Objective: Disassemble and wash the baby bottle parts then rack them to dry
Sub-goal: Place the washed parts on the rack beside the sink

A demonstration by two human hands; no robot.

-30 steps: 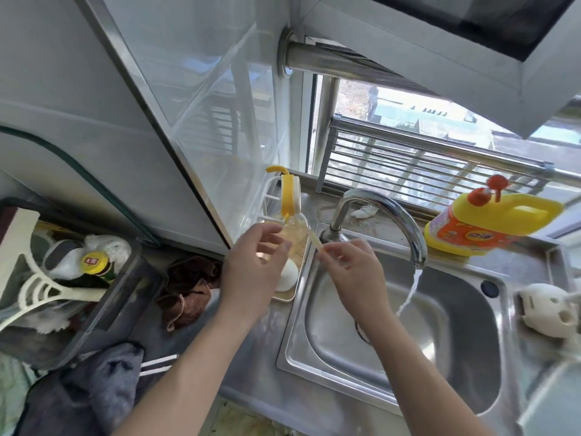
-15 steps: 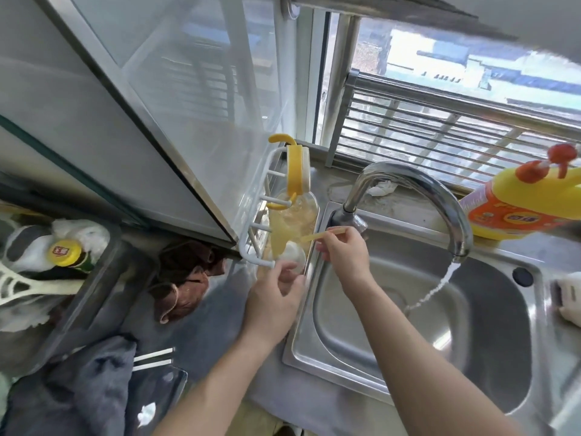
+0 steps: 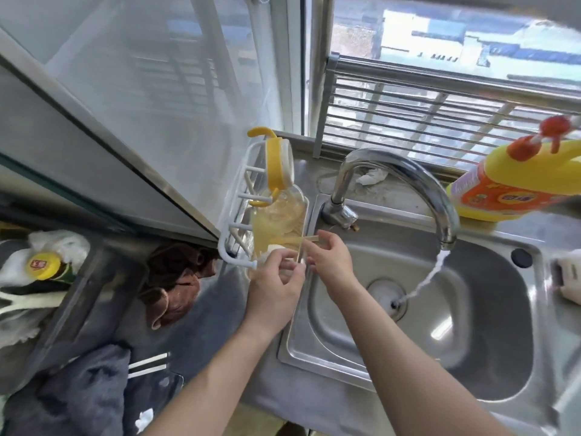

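**Straw** (image 3: 309, 240): pale, held level. Its end was pinched between the thumb and fingertips of the right hand (image 3: 330, 262), and its free end reached over the rack (image 3: 239, 228) just beyond the knuckles.

**Change:** within the last second both hands had dropped from above the rack to its near end. This part was probably washed and was now being racked.

**Left hand** (image 3: 276, 278): fingers curled beside a small white piece (image 3: 273, 248). Whether it gripped anything could not be told.

**Bottle** (image 3: 279, 215): lay in the rack beyond both hands, with the yellow collar (image 3: 273, 165) propped further off.

**Surroundings:**
- The tap (image 3: 393, 171), right of the right hand, ran into the sink (image 3: 471, 357).
- A detergent jug (image 3: 509, 184) stood far to the right.
- A brown cloth (image 3: 179, 284) lay left of the left hand.

**Obstruction:** the bottle and the rack prongs crowded the space left for the straw.
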